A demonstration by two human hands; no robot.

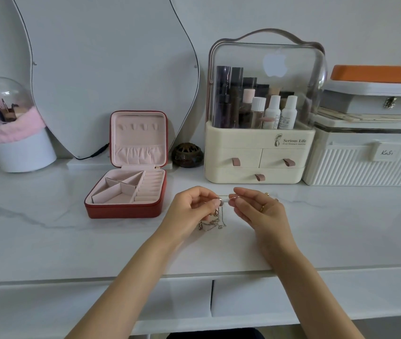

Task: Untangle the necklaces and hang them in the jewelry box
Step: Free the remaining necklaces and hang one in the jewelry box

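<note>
Still in the untangling step — left hand (192, 206) and right hand (255, 207) each pinch the necklaces (215, 217), which dangle over the counter (47, 228). Next up, I'd guess: tease one chain free, then hook it in the open jewelry box (131, 172) lid.

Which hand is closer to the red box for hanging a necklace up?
Left hand, probably. The open box sits on its side, nearer than to the right hand. Both hands pinch the tangled necklaces, so untangling comes first.
</note>
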